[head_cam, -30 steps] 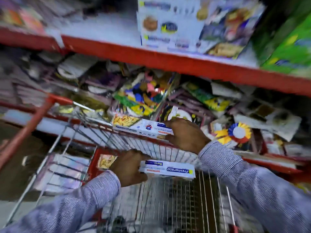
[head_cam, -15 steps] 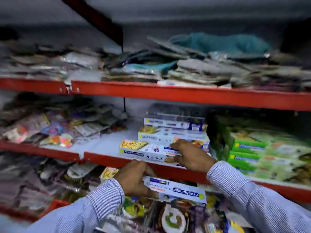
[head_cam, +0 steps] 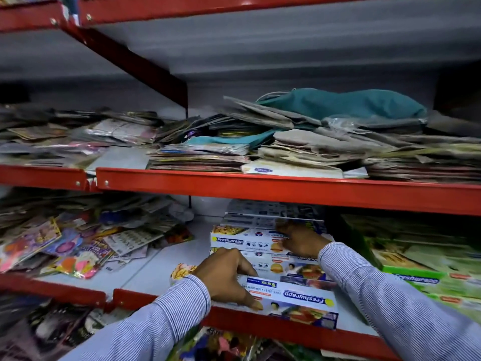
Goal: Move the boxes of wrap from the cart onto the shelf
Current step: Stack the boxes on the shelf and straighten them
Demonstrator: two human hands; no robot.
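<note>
On the white shelf (head_cam: 145,272) with a red front lip lies a stack of white and blue Freshwrapp boxes (head_cam: 263,222). My left hand (head_cam: 226,274) grips a Freshwrapp box (head_cam: 294,298) that rests at the shelf's front edge, its print upside down to me. Further back, my right hand (head_cam: 302,241) holds another Freshwrapp box (head_cam: 242,239) on top of the stack. The cart is out of view.
Green Freshwrapp boxes (head_cam: 421,272) fill the shelf's right side. Loose colourful packets (head_cam: 78,246) lie heaped on its left. The shelf above (head_cam: 260,186) carries piles of flat brown packets and a teal bag (head_cam: 346,105). More packets show below the lip.
Both hands have carried their boxes up from the cart to the shelf. The view has risen from the cart to the shelves, and both boxes now rest on the shelf and stack.
</note>
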